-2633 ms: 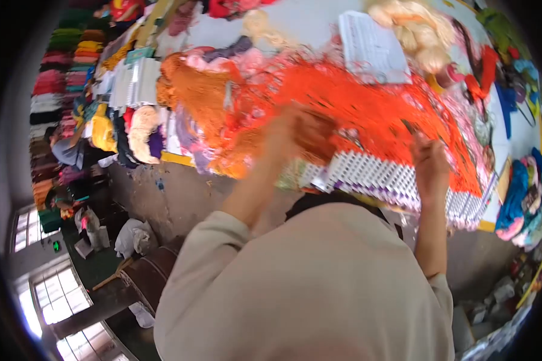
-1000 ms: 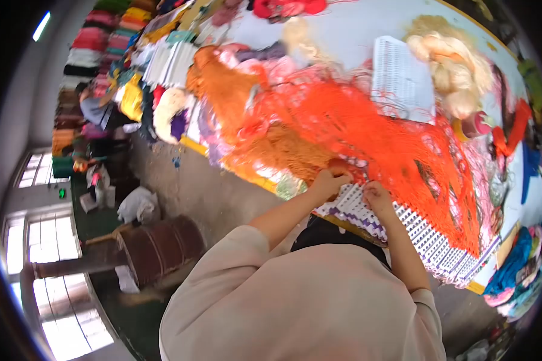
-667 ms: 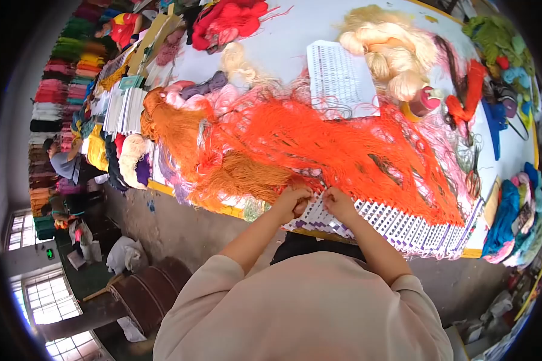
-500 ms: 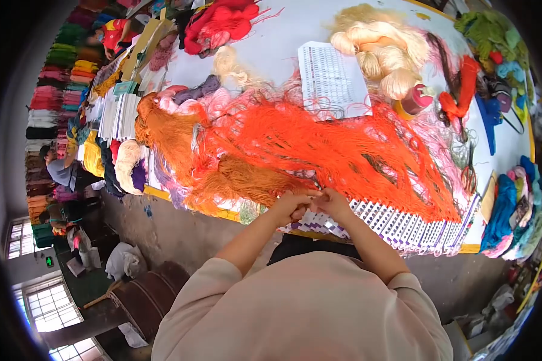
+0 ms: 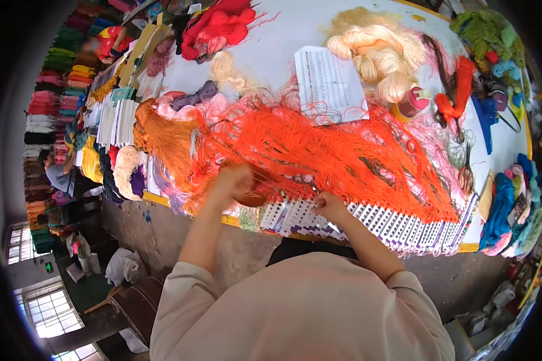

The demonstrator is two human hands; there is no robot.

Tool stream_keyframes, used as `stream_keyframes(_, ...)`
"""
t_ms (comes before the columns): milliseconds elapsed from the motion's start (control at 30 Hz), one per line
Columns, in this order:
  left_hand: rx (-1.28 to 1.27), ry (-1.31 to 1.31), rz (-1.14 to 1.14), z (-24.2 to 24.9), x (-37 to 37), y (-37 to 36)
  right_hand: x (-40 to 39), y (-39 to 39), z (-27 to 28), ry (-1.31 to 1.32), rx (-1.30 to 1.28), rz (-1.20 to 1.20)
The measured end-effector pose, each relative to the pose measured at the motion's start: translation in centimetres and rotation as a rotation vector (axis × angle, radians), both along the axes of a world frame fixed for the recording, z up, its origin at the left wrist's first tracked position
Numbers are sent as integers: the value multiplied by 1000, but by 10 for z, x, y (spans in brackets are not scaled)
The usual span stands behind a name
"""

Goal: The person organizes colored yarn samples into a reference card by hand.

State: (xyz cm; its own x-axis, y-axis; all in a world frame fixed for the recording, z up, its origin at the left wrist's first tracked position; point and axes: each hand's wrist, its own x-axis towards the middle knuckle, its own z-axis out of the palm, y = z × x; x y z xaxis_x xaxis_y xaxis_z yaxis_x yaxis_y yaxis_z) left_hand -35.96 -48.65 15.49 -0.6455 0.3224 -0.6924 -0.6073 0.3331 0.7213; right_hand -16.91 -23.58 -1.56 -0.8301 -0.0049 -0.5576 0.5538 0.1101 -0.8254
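My left hand (image 5: 235, 185), smeared by motion, is over the brown thread (image 5: 256, 186) at the table's front edge; its fingers do not show clearly. My right hand (image 5: 331, 206) is closed, fingertips together, above a row of white punched cards (image 5: 391, 225) with purple marks. Whatever is in that pinch is too small to make out. Bright orange-red thread (image 5: 337, 147) spreads in a loose mass behind both hands, its strands running down to the cards. An orange-brown skein (image 5: 162, 129) lies at the left of the mass.
A printed sheet (image 5: 331, 84) lies behind the thread, beside cream skeins (image 5: 376, 51) and a thread cone (image 5: 412, 102). Scissors (image 5: 467, 177) rest at right. Red yarn (image 5: 217, 27) lies at the back. Stacked cards (image 5: 117, 120) stand left. Two other people work farther left.
My hands were together at the cards' edge. The left has moved away left and up over the brown thread, which has shifted and bunched left, uncovering more cards. The right stays near its place.
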Motion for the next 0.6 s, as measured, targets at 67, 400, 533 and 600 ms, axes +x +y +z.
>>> stream_keyframes(67,154,121,408,19,-36,-39,-1,-1,-1,-31,5,13)
stream_keyframes(400,212,35,167,19,47,41,2,-19,16,91,87,-58)
stream_keyframes(533,381,-131,19,-10,80,77,-19,-19,130,192,-189,-369)
stream_keyframes(600,442,-185,30,-5,90,93,-21,-16,142,237,-143,-388)
